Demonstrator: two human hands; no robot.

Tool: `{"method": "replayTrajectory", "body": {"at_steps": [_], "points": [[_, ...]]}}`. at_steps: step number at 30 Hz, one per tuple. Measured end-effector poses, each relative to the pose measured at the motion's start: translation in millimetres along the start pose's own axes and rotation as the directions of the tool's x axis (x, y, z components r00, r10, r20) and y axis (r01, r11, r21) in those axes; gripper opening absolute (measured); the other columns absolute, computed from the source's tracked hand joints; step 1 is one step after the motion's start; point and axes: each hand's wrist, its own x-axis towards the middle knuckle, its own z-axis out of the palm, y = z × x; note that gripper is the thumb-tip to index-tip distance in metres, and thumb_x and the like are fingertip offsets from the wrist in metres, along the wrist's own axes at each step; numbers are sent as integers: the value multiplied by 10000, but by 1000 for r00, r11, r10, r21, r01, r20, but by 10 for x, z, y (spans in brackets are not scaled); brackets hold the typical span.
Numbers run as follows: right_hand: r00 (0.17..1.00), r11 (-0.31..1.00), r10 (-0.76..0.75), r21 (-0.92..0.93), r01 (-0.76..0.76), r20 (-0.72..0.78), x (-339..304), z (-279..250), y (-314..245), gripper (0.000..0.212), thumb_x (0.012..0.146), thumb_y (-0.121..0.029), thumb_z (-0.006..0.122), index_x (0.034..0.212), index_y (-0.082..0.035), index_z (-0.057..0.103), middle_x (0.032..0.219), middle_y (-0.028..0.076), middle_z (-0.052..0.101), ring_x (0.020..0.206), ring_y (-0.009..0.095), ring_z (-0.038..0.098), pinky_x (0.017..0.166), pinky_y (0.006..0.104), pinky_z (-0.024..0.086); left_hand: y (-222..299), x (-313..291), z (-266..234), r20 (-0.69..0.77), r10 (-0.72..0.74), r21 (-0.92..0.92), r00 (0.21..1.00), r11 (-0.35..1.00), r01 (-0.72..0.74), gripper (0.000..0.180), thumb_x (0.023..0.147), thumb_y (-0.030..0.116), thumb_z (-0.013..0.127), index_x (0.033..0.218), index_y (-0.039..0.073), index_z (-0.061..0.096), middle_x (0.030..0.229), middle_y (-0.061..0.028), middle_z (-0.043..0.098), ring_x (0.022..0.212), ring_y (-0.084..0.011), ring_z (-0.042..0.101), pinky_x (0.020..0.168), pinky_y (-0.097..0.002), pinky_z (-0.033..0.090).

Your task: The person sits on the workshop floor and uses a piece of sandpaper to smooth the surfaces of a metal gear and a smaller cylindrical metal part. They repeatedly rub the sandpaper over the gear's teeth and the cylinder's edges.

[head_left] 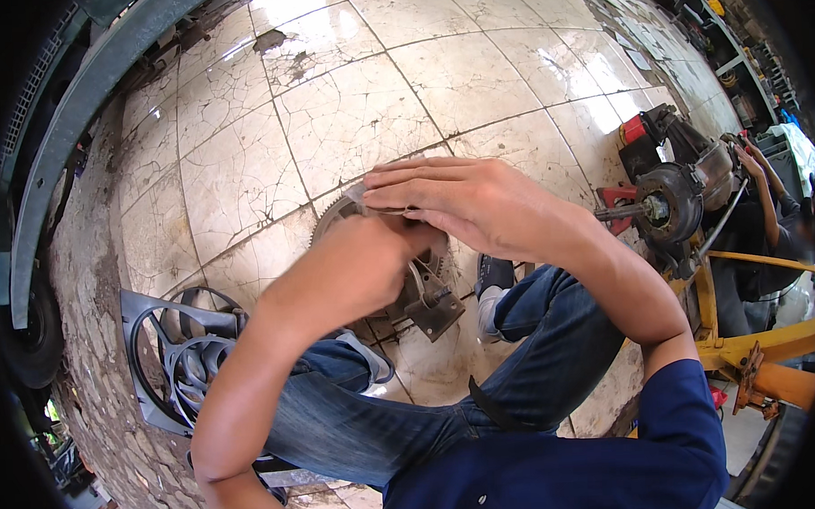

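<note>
My left hand (378,260) is closed in a fist over a dark metal assembly between my legs. Its fingers curl away from view, so what they grip is hidden. Just above it reaches my right hand (464,199), fingers long and pressed together, the thumb tucked below. A thin grey sheet (355,195) shows under the right fingertips and seems pinched between fingers and thumb. Behind both hands sits a toothed metal ring (324,223), mostly covered. A worn metal bracket (436,314) with a bolt sticks out below my left fist.
Cracked floor tiles (357,104) spread ahead. A fan shroud (151,353) lies at left beside a rough stone strip. On the right stand a greasy mechanical unit (670,191) with a shaft and a yellow steel frame (770,342). Another person's arm (766,188) shows beyond it.
</note>
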Motion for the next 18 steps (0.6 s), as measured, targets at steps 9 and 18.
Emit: {"method": "replayTrajectory", "body": {"at_steps": [9,18], "points": [[993,983,-84,-170,68,-87,-22,-70,-4,411,950,-132,562,1358,-104,601,1309,119,656,1212,304,619,979,413,534,-154,18,-37,-234,166,154,958,979,-132,378,758,-48,591,1100,74,699,957,-191,671,930,-375,658,804,-454,536],[983,984,145,-121,-131,116,-33,-238,-71,478,910,-91,600,1385,-143,587,1291,130,664,1019,342,697,868,427,568,68,-15,-21,52,56,-91,997,995,-51,450,756,-92,549,1127,107,710,1064,-194,640,967,-378,647,823,-464,516]]}}
